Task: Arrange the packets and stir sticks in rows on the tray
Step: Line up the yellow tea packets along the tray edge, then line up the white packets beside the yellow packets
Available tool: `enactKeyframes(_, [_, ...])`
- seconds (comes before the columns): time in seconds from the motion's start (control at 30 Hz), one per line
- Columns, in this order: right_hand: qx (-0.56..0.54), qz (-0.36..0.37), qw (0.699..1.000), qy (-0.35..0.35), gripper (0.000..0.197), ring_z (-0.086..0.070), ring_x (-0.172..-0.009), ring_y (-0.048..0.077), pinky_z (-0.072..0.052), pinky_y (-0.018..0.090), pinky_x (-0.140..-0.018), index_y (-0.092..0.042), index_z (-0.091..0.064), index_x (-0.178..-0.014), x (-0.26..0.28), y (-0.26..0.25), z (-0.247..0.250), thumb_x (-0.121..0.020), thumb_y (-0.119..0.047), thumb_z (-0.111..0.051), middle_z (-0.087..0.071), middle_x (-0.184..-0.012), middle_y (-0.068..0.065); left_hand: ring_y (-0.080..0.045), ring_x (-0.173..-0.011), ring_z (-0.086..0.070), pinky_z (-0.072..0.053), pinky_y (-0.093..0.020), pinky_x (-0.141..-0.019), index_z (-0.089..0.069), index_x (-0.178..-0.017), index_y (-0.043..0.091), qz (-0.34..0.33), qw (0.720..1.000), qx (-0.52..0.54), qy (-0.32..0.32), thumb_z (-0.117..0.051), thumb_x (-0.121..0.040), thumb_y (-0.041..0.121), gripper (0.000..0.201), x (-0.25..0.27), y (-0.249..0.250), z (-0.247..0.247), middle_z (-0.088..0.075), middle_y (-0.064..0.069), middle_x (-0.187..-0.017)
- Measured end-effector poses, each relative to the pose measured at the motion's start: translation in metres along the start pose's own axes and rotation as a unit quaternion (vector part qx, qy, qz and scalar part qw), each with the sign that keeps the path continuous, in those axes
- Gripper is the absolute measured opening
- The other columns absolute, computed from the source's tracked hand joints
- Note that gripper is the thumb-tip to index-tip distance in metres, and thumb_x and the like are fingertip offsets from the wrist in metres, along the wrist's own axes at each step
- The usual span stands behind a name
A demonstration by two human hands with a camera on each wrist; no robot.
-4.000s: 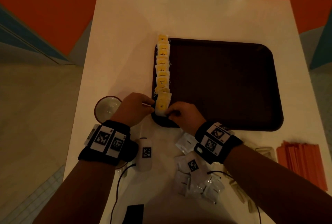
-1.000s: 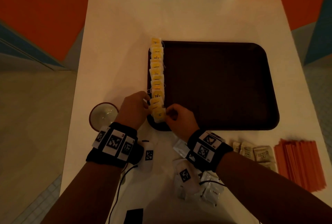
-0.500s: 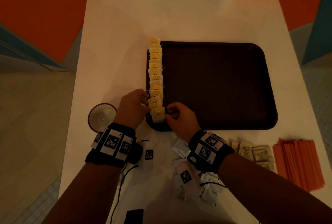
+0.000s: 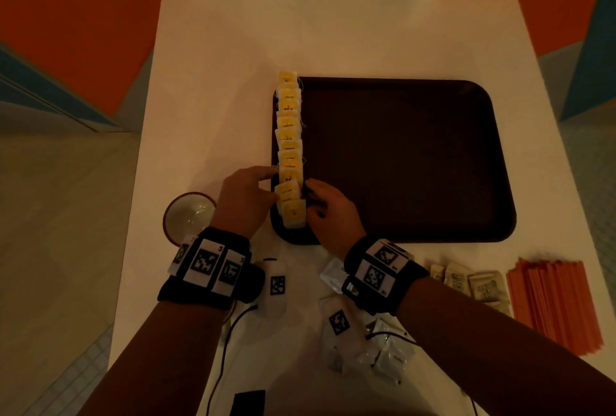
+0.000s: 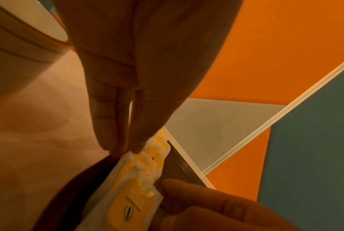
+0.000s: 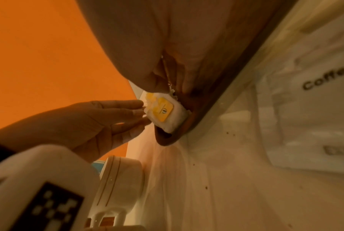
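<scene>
Along the left rim of the dark tray [image 4: 400,162], a row of yellow tea packets [image 4: 289,135] runs from the far corner to the near one, overlapping like shingles. The left hand [image 4: 245,202] touches the row's outer side with straight fingertips, and the right hand [image 4: 330,210] presses from the inner side with fingers loosely bent; neither grip looks clamped on a packet, so this reads as squaring up the last packets rather than placing one. That row seems nearly done. The next move probably calls for fetching the white packets [image 4: 376,345], brown packets [image 4: 473,282] or orange stir sticks [image 4: 553,302], all lying on the white surface [image 4: 216,82] near the tray's front edge. The row hugs the rim and could slip over it if nudged outward. To its right the tray floor is bare, with wide room for more rows. A cup [image 4: 188,217] stands just beside the left wrist.
</scene>
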State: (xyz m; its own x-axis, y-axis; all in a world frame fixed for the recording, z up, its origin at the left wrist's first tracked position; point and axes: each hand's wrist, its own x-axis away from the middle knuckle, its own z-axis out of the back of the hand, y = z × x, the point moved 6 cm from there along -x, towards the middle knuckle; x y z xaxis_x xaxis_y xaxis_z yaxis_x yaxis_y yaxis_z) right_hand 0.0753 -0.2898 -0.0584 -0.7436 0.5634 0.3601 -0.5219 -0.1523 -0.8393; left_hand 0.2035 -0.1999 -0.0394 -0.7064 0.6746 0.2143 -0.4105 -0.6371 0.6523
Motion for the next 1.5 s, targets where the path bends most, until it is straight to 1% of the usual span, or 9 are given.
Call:
enactKeyframes(0.17, [0.035,-0.030,0.999,0.021,0.034,-0.057,-0.092,0.013,-0.046,0.018,-0.082,-0.010,-0.056,-0.119,0.002,0.009,0.005,-0.086,-0.007,-0.060,-0.053,-0.122,0.008,-0.020,-0.077,-0.061,-0.052,-0.033,-0.078,-0.065,-0.103,0.007,-0.002,1.000,-0.015,0.000,-0.072,-0.075,0.005,0.028,0.003,0.002,0.002,-0.068,-0.011,-0.095])
enactKeyframes(0.27, [0.034,-0.047,0.998,0.003,0.025,-0.061,-0.092,0.016,-0.052,0.029,-0.086,-0.012,-0.061,-0.110,0.005,0.016,0.001,-0.085,-0.010,-0.062,-0.063,-0.109,0.008,-0.023,-0.072,-0.061,-0.054,-0.040,-0.074,-0.064,-0.100,0.010,0.017,1.000,-0.002,-0.021,-0.070,-0.078,0.005,0.024,0.000,0.001,-0.003,-0.065,-0.007,-0.083])
enactKeyframes(0.53, [0.024,-0.036,0.999,0.020,0.017,-0.061,-0.085,0.013,-0.054,0.030,-0.082,-0.014,-0.063,-0.101,0.006,0.014,0.001,-0.084,-0.011,-0.064,-0.066,-0.098,0.004,-0.024,-0.074,-0.061,-0.054,-0.042,-0.075,-0.065,-0.096,0.009,0.025,0.999,0.022,-0.021,-0.069,-0.077,0.004,0.021,-0.005,0.003,-0.004,-0.064,-0.008,-0.083])
enactKeyframes(0.73, [-0.042,-0.030,0.999,0.014,0.042,-0.053,-0.117,0.014,-0.043,0.023,-0.097,-0.011,-0.046,-0.133,0.002,0.010,0.003,-0.092,-0.010,-0.052,-0.052,-0.133,0.008,-0.012,-0.080,-0.057,-0.042,-0.021,-0.075,-0.066,-0.103,0.009,0.026,1.000,0.013,0.006,-0.077,-0.072,0.011,0.033,-0.005,-0.003,0.001,-0.068,-0.008,-0.097])
enactKeyframes(1.03, [-0.044,-0.022,0.999,-0.011,0.046,-0.044,-0.127,0.014,-0.034,0.022,-0.104,-0.013,-0.040,-0.138,0.008,0.006,0.000,-0.093,-0.005,-0.046,-0.046,-0.140,0.004,-0.007,-0.078,-0.056,-0.042,-0.012,-0.071,-0.063,-0.113,0.013,-0.005,1.000,0.028,0.005,-0.065,-0.083,0.007,0.030,0.011,0.014,0.012,-0.062,-0.004,-0.114])
enactKeyframes(1.2, [-0.077,-0.022,0.997,-0.020,0.031,-0.061,-0.098,0.008,-0.048,0.013,-0.082,-0.011,-0.059,-0.116,0.037,0.016,0.050,-0.090,0.002,-0.050,-0.064,-0.114,0.006,-0.003,-0.081,-0.059,-0.042,-0.004,-0.068,-0.066,-0.105,0.020,-0.058,0.995,0.068,-0.041,-0.061,-0.088,0.017,0.018,0.058,0.037,0.012,-0.064,0.005,-0.104])
enactKeyframes(1.3, [0.023,-0.016,0.998,-0.053,0.022,-0.061,-0.087,0.001,-0.047,0.011,-0.076,-0.019,-0.061,-0.106,0.062,0.030,0.082,-0.089,-0.008,-0.057,-0.065,-0.095,-0.006,0.004,-0.077,-0.055,-0.041,-0.002,-0.068,-0.066,-0.102,0.022,-0.041,0.991,0.066,-0.108,-0.064,-0.085,0.016,0.017,0.092,0.039,-0.012,-0.060,0.011,-0.092])
enactKeyframes(1.4, [0.148,-0.028,0.985,-0.080,0.028,-0.055,-0.084,0.001,-0.040,0.003,-0.070,-0.020,-0.060,-0.112,0.085,0.051,0.097,-0.085,-0.014,-0.064,-0.062,-0.104,-0.004,-0.003,-0.078,-0.056,-0.046,-0.010,-0.072,-0.065,-0.105,0.017,-0.027,0.987,0.057,-0.145,-0.069,-0.082,0.015,0.023,0.117,0.035,-0.045,-0.062,0.002,-0.102])
enactKeyframes(1.5, [0.257,-0.018,0.958,-0.125,0.058,-0.044,-0.115,0.015,-0.035,0.018,-0.094,-0.020,-0.047,-0.131,0.102,0.066,0.094,-0.079,-0.025,-0.071,-0.047,-0.133,0.003,-0.013,-0.092,-0.056,-0.040,-0.007,-0.077,-0.061,-0.113,0.015,-0.024,0.989,0.028,-0.143,-0.070,-0.081,0.020,0.033,0.130,0.034,-0.077,-0.058,-0.003,-0.114])
